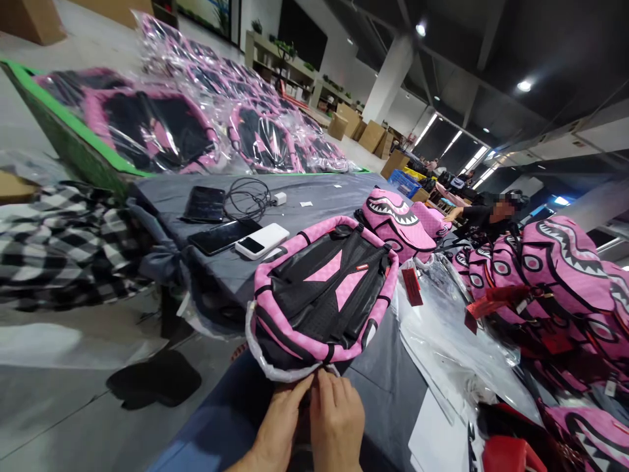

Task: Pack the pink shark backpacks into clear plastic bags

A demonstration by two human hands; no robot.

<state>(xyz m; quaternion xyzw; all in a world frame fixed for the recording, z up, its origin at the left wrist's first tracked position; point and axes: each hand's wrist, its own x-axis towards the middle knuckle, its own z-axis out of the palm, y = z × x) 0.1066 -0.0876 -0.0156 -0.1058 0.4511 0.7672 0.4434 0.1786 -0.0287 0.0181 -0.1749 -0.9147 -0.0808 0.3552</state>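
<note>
A pink and black backpack [324, 288] lies with its strap side up at the near edge of the table, partly over my lap. A rolled rim of clear plastic bag [268, 368] curves round its lower left end. At that end my left hand [284, 410] and my right hand [337, 410] are side by side, fingers pinched together on the bag's edge. My fingertips are partly hidden against the backpack. A red hang tag [411, 287] lies right of it, beside another pink backpack [398, 219] with a shark-mouth print.
Left on the grey-covered table [339, 190] are a white device [262, 240], dark phones [223, 236] and a coiled cable [248, 198]. Behind, a green-edged bin [93, 141] holds several bagged backpacks. Flat plastic bags [457, 321] and stacked backpacks [560, 269] lie right; a person [491, 219] sits beyond.
</note>
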